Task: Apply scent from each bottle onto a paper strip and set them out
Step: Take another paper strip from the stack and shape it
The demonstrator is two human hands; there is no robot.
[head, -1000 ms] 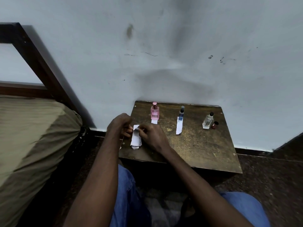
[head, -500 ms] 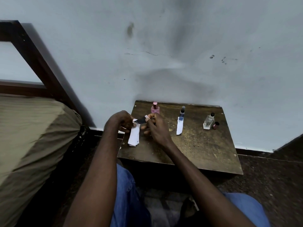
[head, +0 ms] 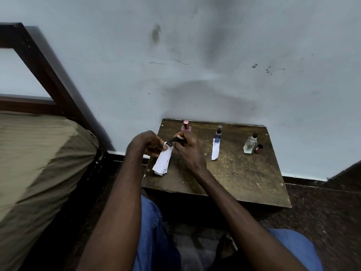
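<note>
Strips [head: 162, 163] hang as a white stack from the left hand [head: 147, 145], which pinches their top end; the lower ends are over the table [head: 244, 182] edge. The right hand [head: 188, 153] pinches a single strip [head: 175, 140] at the stack's top, just before the pink bottle [head: 186, 126]. A laid strip [head: 215, 151] lies at the blue bottle [head: 218, 133]. The clear bottle [head: 250, 144] stands further right, its cap [head: 259, 148] beside it.

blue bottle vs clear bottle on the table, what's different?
The blue bottle is slim with blue liquid; the clear bottle is wider and colourless. The blue bottle has a paper strip in front; the clear bottle has none, only a dark-red cap beside it. Both stand upright on the table.
</note>
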